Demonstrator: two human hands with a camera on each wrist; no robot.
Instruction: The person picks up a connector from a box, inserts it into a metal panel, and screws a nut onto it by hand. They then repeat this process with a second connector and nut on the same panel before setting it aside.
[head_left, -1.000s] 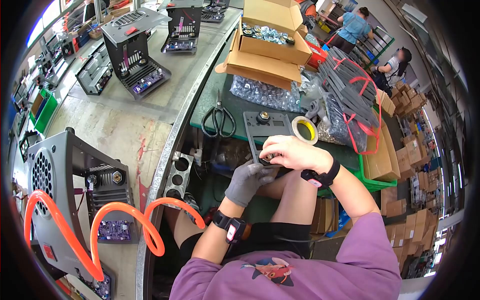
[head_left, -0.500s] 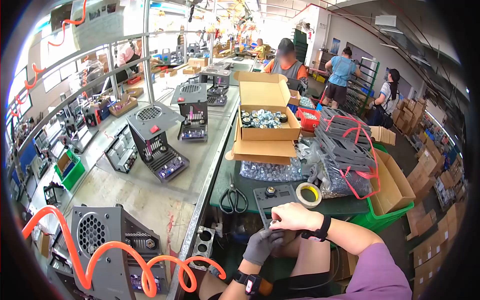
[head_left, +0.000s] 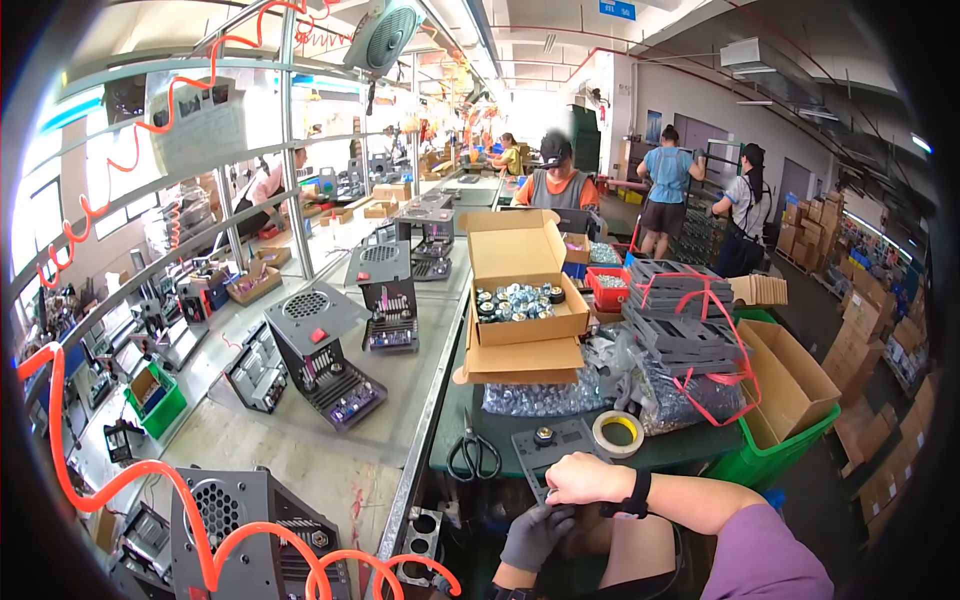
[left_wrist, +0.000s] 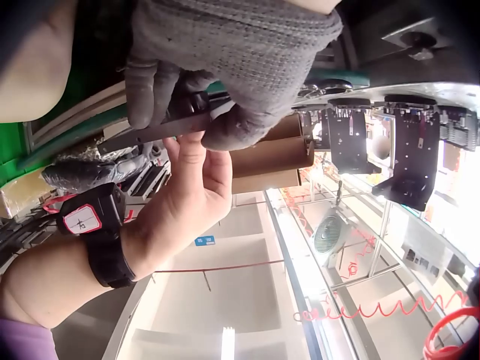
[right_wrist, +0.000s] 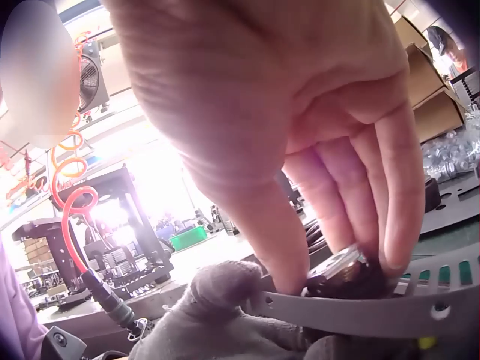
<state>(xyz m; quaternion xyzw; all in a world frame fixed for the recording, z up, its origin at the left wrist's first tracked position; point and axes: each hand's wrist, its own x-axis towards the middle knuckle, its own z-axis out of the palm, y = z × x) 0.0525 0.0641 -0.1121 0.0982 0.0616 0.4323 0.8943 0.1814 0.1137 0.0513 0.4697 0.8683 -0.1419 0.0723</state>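
Panel [head_left: 556, 444] over green tabletop [head_left: 505, 428], bright workshop [head_left: 690, 92] beyond.

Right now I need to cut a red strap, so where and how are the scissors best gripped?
Take the scissors by the black handle loops, probably from the near side: the loops face the person and the blades point away.

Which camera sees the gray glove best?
The left wrist view: the gray glove is biggest there, its knit clear. The head view shows it small, near the bottom; the right wrist view shows only part, partly behind the gray plate.
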